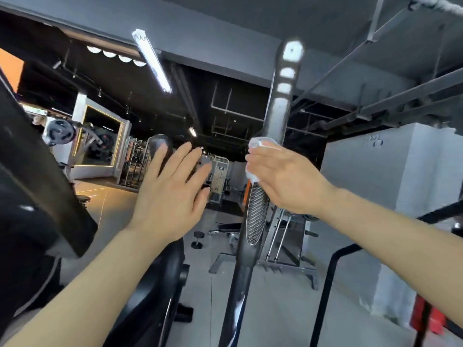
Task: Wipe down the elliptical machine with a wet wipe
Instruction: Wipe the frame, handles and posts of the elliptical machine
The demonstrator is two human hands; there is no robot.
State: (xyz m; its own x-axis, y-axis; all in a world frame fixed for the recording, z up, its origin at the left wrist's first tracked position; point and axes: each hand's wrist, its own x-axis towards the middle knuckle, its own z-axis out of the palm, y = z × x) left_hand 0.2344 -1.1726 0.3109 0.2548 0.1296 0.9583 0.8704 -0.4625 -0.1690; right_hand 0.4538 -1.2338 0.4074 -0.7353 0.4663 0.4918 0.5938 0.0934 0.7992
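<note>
In a gym, on an elliptical machine (240, 284), a person's right hand (285, 179) curls around the machine's upright moving handlebar (280, 106), pressing a crumpled wet wipe (258, 144) against the black bar so that the white cloth shows above and below the fingers. The left hand (170, 186) hangs in the air just beside it, fingers straight and spread, holding nothing and touching nothing. The bar's long axis runs nearly vertical, leaning slightly right toward the top: it rises from the lower middle of the view, passes a ribbed grip section (256, 216) directly under the right hand, and continues well above it to a glossy tip catching the ceiling lights. The wiping hand sits roughly midway along that length, so the next stroke most likely has to travel along the bar, up toward the shiny top or down over the ribbed grip; the right hand, already on the bar with the wipe, is the one placed to make it, while the left is near enough to steady the bar if it swings. At far left the dark back of the console (37, 171) fills the edge of the view, and beyond the hands stand weight racks (288, 236), a bench and a lit mirror frame (100, 136).
</note>
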